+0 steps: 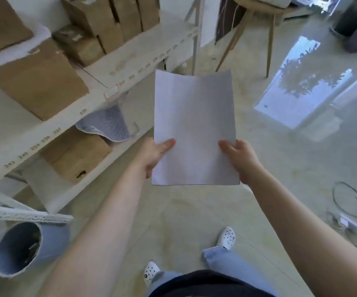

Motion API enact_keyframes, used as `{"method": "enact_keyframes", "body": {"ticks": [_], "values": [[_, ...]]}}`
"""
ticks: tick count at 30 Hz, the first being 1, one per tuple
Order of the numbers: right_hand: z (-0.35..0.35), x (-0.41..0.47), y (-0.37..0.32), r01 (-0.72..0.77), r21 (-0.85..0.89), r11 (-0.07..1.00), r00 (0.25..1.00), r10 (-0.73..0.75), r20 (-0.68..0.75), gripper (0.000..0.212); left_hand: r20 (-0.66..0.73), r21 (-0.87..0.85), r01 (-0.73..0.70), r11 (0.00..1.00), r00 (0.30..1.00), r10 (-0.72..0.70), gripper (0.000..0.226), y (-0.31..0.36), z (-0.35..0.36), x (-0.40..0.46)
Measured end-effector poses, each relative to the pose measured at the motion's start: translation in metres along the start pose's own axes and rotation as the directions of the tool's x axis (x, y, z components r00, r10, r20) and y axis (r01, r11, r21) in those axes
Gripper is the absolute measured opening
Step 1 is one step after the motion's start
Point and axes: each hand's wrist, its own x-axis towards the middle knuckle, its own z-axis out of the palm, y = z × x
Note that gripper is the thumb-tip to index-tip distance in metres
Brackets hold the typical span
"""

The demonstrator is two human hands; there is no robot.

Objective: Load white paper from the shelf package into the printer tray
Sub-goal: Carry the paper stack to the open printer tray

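The paper point(194, 129) is plain white with soft grey shading. The shelf point(100, 97) is white, its front edge printed with small dark numbers and one red-outlined label point(111, 91). The boxes point(38, 82) are brown cardboard. The shoes point(226, 237) are white, dotted with dark holes (the trousers point(226, 264) pale blue). The floor point(184, 211) is glossy pale beige-green.

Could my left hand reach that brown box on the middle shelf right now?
Probably not yet. The left hand is busy pinching the paper, sharing it with the right hand. Nothing visibly blocks the way to the brown box, but the grip must release first.
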Motion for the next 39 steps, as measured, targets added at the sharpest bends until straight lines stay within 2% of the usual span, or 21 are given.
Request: {"method": "enact_keyframes", "body": {"ticks": [2, 5, 10, 15, 20, 26, 32, 39], "values": [[-0.053, 0.024, 0.006, -0.021, 0.03, 0.999, 0.999, 0.022, -0.047, 0.017, 0.07, 0.022, 0.027, 0.999, 0.997, -0.029, 0.008, 0.007, 0.057, 0.03], [-0.131, 0.054, 0.009, -0.044, 0.049, 0.998, 0.992, 0.05, -0.119, 0.017, 0.144, 0.049, 0.059, 0.997, 0.987, -0.065, 0.017, 0.018, 0.14, 0.067], [-0.24, 0.099, -0.001, -0.032, 0.105, 0.994, 0.97, 0.057, -0.238, 0.014, 0.258, 0.073, 0.058, 0.996, 0.963, -0.075, 0.014, 0.049, 0.264, 0.12], [-0.322, 0.153, -0.01, -0.033, 0.171, 0.985, 0.937, 0.09, -0.339, 0.01, 0.371, 0.099, 0.056, 0.993, 0.924, -0.089, 0.01, 0.08, 0.361, 0.186], [-0.393, 0.235, -0.018, -0.02, 0.218, 0.976, 0.908, 0.11, -0.405, 0.01, 0.435, 0.125, 0.07, 0.99, 0.893, -0.119, 0.02, 0.109, 0.449, 0.27], [-0.481, 0.325, -0.048, 0.018, 0.284, 0.959, 0.862, 0.129, -0.49, 0.016, 0.543, 0.167, 0.051, 0.985, 0.829, -0.134, 0.005, 0.163, 0.56, 0.366], [-0.579, 0.394, -0.071, 0.082, 0.365, 0.927, 0.809, 0.152, -0.568, 0.015, 0.611, 0.23, 0.002, 0.973, 0.778, -0.146, 0.003, 0.214, 0.678, 0.433], [-0.708, 0.498, -0.083, 0.101, 0.38, 0.919, 0.802, 0.151, -0.578, 0.017, 0.597, 0.227, 0.013, 0.974, 0.788, -0.15, 0.002, 0.243, 0.82, 0.515]]}}
